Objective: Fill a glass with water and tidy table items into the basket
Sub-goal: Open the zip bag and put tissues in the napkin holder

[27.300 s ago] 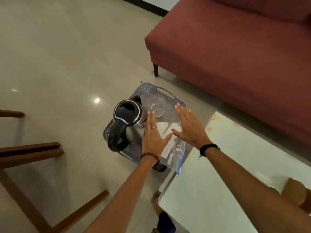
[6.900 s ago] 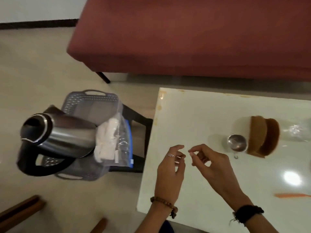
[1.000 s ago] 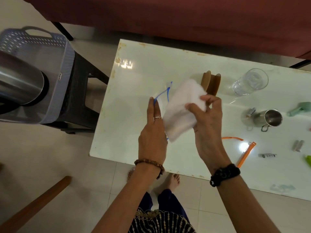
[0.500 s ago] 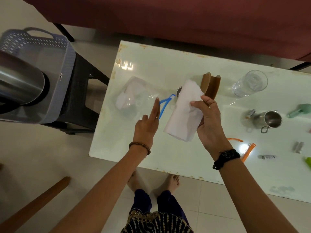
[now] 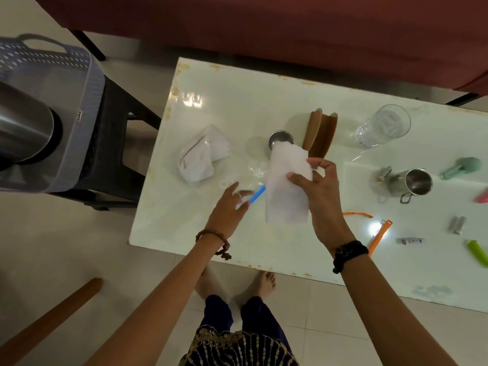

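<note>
Centrally, the right hand (image 5: 320, 186) pinched a folded white cloth (image 5: 286, 186) between thumb and fingers and held it hanging above the worktop (image 5: 264, 101). The left hand (image 5: 229, 204) was open, fingers spread, gripping nothing; it hovered just beside the blue zip strip (image 5: 256, 194) of a clear bag (image 5: 203, 157), which lay crumpled on the worktop with white contents inside. Behind the cloth stood a small steel cup (image 5: 281, 138) and a brown holder (image 5: 320, 136). Farther to the right were the glass (image 5: 383, 126), upright and clear, with any water level impossible to judge, a steel mug (image 5: 416, 183) and scattered small items. The basket (image 5: 60, 107) sat on a dark stool left of the worktop, with a kettle (image 5: 23, 128) lying in it.

The step in hand appeared to be sorting out the cloth and bag, with tidying barely begun, since most items were still on the worktop. The next move probably called for a steady carry of the limp cloth leftward to the basket, or a two-handed opening of the bag first.
</note>
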Motion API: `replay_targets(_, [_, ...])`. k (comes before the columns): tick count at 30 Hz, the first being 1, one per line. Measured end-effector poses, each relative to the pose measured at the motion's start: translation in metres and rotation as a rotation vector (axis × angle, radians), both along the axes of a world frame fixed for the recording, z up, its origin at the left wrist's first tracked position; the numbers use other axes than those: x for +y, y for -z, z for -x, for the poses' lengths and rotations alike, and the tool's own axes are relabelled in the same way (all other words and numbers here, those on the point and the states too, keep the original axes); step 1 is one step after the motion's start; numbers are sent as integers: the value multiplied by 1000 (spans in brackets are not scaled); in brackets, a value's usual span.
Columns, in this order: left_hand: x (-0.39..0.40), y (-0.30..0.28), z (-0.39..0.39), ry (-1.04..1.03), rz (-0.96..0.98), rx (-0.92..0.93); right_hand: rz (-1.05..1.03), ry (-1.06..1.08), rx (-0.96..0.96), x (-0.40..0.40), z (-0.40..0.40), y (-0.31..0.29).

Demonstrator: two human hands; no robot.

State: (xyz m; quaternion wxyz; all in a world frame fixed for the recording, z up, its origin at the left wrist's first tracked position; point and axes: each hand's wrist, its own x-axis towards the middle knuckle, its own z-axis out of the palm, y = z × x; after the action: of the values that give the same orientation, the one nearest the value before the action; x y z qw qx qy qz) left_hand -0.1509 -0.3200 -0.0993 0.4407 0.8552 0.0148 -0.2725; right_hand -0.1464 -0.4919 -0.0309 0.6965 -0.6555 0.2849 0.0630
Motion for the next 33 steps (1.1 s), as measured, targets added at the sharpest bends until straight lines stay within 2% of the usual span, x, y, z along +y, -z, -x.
replay_targets(2, [-10,-28,-4,-324,409,124,275,-106,-112,3,2,-9])
replay_targets(4, [-23,-55,-6,-414,676,242,464,-183,-218,9,5,-20])
replay_targets(7, [-43,-70,-4,-394,913,301,614,-326,-305,23,10,-31])
replay_targets(10, [-51,-75,-5,-469,1068,349,604,-396,-313,32,11,-37])
replay_targets(15, [-47,-79,-14,-538,1165,559,511,-414,-273,29,8,-43])
replay_targets(22, [-40,-76,-17,-589,1184,646,325,-347,-194,20,2,-38])
replay_targets(28, [-34,-68,-19,-593,1131,643,283,-493,-84,20,2,-35])
replay_targets(33, [-36,-69,-20,-567,1160,618,258,-435,-114,16,4,-34])
